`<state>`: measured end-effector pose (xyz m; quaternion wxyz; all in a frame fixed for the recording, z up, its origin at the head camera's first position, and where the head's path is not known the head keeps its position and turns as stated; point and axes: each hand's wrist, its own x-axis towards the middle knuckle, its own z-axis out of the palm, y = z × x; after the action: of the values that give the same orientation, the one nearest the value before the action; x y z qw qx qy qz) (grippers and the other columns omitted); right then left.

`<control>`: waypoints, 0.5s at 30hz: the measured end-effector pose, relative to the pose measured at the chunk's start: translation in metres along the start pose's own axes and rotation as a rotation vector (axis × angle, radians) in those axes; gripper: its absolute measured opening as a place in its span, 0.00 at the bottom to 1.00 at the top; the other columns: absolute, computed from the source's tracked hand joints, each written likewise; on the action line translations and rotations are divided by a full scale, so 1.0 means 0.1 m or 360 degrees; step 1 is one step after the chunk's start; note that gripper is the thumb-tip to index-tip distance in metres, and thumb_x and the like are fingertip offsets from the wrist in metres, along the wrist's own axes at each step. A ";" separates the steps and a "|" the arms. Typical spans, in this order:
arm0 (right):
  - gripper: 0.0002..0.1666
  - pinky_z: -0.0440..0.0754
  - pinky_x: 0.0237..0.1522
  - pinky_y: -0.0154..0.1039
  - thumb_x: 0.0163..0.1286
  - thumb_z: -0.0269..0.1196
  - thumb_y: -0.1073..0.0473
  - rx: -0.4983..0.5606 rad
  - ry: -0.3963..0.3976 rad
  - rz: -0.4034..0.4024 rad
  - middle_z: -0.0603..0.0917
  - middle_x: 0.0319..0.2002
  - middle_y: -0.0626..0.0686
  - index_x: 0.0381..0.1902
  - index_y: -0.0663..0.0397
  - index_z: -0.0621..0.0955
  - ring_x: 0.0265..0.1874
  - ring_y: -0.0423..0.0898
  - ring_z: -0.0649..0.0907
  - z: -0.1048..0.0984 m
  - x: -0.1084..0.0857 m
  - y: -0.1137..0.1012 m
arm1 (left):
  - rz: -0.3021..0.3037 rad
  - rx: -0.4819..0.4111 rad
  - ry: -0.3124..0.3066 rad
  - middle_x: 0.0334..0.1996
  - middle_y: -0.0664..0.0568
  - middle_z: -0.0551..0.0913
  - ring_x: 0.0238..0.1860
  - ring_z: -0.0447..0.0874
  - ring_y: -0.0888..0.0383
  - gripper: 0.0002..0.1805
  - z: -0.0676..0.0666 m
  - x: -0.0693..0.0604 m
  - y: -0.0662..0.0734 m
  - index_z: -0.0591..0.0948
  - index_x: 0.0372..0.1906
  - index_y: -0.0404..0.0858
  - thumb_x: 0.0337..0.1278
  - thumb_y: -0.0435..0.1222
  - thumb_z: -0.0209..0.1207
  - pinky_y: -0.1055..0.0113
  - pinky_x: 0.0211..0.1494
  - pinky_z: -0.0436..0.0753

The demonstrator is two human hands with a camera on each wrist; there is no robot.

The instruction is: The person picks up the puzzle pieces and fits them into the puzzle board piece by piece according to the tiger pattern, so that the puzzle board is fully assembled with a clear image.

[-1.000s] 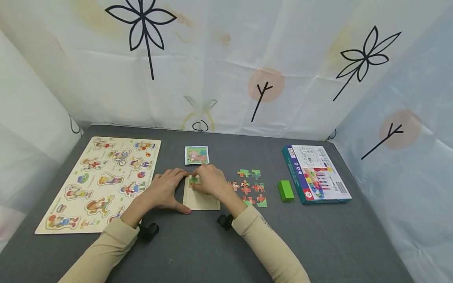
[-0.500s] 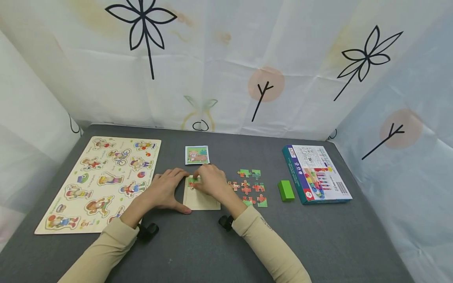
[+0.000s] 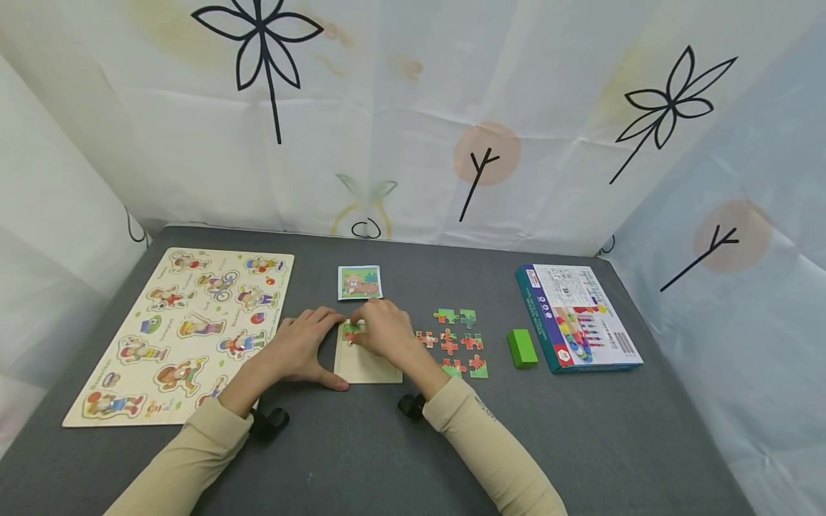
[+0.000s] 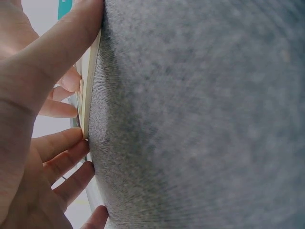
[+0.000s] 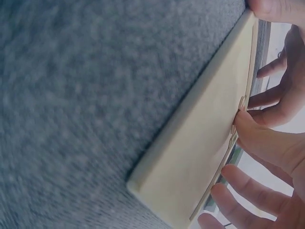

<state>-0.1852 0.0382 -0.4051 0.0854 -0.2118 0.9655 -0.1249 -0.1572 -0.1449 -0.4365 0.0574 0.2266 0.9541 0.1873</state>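
Puzzle piece [image 3: 350,332]: at the tray [image 3: 374,369]'s far left corner; likely light, stiff; pinch its edges.
Tray: may slide; brace the edge.
Right hand [image 3: 387,330]: nearly closed, seemingly pinching the piece.
Left hand [image 3: 302,349]: fingers spread, touching the tray's left side.

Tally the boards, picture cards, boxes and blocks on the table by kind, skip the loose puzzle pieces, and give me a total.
Boards: 2 (large figure board, small wooden board)
Picture card: 1
Box: 1
Green block: 1
Total: 5
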 end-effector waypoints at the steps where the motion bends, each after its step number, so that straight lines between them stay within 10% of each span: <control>1: 0.15 0.86 0.44 0.49 0.66 0.73 0.51 0.0008 0.0001 0.0001 0.88 0.54 0.49 0.50 0.42 0.90 0.55 0.50 0.85 -0.01 0.00 0.01 | 0.0002 0.0002 0.0001 0.66 0.43 0.76 0.65 0.74 0.40 0.61 0.00 0.00 0.00 0.74 0.69 0.38 0.26 0.68 0.78 0.37 0.56 0.73; 15: 0.17 0.85 0.41 0.51 0.69 0.70 0.51 0.0084 0.0090 0.0052 0.86 0.51 0.54 0.53 0.46 0.89 0.48 0.51 0.85 -0.25 -0.06 0.33 | 0.0004 0.0036 -0.0024 0.65 0.45 0.76 0.65 0.74 0.41 0.61 -0.02 0.02 0.00 0.74 0.69 0.40 0.26 0.70 0.77 0.38 0.56 0.74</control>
<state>-0.1975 0.0748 -0.3895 0.0657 -0.1902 0.9672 -0.1547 -0.1595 -0.1441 -0.4349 0.0618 0.2300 0.9554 0.1749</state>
